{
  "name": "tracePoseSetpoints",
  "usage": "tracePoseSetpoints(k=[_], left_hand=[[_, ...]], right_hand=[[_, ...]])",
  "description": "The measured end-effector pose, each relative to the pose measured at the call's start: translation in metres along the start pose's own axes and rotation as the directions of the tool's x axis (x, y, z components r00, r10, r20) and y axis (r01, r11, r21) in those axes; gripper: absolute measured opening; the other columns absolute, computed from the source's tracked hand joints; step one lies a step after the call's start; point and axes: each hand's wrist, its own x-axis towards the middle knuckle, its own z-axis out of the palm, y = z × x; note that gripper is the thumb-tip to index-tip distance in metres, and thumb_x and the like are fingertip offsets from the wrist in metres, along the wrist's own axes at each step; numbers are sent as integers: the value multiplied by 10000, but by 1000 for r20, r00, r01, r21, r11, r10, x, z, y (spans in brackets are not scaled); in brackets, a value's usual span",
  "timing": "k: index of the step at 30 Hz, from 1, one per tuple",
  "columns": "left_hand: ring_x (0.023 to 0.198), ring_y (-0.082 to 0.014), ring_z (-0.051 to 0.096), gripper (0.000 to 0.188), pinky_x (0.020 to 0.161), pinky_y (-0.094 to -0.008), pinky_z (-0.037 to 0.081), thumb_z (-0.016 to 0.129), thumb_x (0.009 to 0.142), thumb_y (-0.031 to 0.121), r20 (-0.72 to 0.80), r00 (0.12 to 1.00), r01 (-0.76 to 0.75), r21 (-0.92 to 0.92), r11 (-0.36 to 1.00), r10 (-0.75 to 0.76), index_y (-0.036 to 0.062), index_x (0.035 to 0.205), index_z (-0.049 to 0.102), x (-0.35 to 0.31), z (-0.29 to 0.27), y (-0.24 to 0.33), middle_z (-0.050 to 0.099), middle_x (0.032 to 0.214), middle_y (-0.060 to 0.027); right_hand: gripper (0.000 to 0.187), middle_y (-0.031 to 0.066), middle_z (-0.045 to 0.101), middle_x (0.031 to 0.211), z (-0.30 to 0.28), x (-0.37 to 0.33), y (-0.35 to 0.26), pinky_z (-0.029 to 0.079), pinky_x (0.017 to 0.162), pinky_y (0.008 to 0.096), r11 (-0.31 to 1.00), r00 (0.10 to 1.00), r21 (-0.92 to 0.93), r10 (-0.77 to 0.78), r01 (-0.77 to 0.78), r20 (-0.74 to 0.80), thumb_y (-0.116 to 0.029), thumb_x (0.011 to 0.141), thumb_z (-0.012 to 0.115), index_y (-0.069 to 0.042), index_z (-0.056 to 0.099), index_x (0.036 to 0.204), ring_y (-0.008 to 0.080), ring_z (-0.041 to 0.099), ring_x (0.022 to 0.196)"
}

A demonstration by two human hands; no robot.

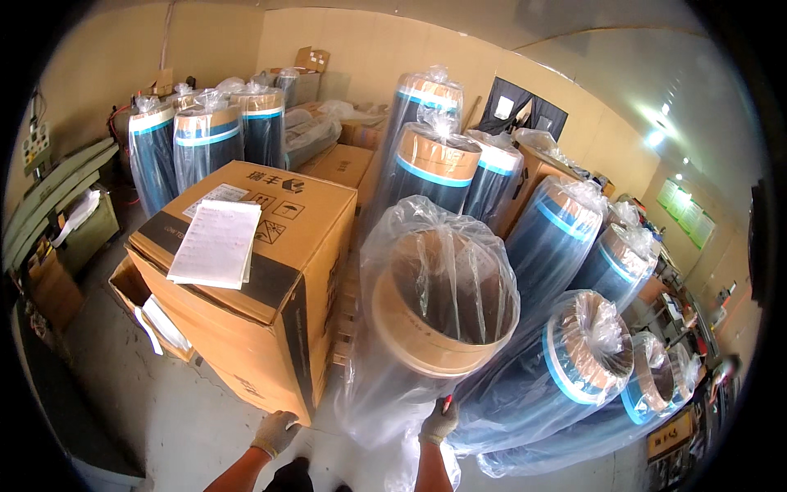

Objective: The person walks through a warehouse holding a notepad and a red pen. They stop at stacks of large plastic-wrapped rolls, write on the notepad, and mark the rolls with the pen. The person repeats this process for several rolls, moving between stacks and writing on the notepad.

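Observation:
My left hand [276, 433], in a light knit glove, is beside the lower corner of a large cardboard box [307, 328]. Its fingers look slightly apart, and nothing shows in them. My right hand [438, 422], gloved too, is closed around a small red-tipped tool [447, 402], whose exact kind I cannot make out. That hand is at the lower side of a clear plastic bag [385, 402], which loosely covers a wide, upright cardboard tube [443, 348]. Through the plastic over its mouth, the tube looks hollow.
Written papers [217, 243] lie on the box. More plastic-wrapped dark rolls [586, 353] with blue bands lean at the right, and others [209, 139] stand at the back left. A low open carton [135, 287] and a machine [78, 180] are at the left.

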Motion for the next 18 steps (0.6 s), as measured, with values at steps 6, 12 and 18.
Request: tracePoseSetpoints(k=[6,12,18], left_hand=[[908,-333,644,235,799,-435,514,642,822,308,6,979,-201,-103,974,202,122,957,692,16,-24,9,685,956,-134],[928,-322,637,228,816,-429,503,626,831,285,139,970,-197,-15,980,198,113,968,687,29,-77,-16,675,978,-129],[924,-331,632,234,825,-425,499,649,837,266,182,913,-355,-86,931,365,74,967,674,44,-97,-18,674,971,-132]], right_hand=[[608,157,525,1303,-101,-67,284,434,956,346,826,826,562,-350,49,441,-172,876,636,-40,388,1416,222,507,1178],[473,172,572,1162,16,-59,-56,436,956,347,977,984,152,-130,148,-123,-124,809,700,-7,510,1226,273,565,1092],[194,79,486,666,66,-31,-48,410,645,347,998,954,-63,-40,22,-296,-92,817,667,-13,514,729,223,419,649]])
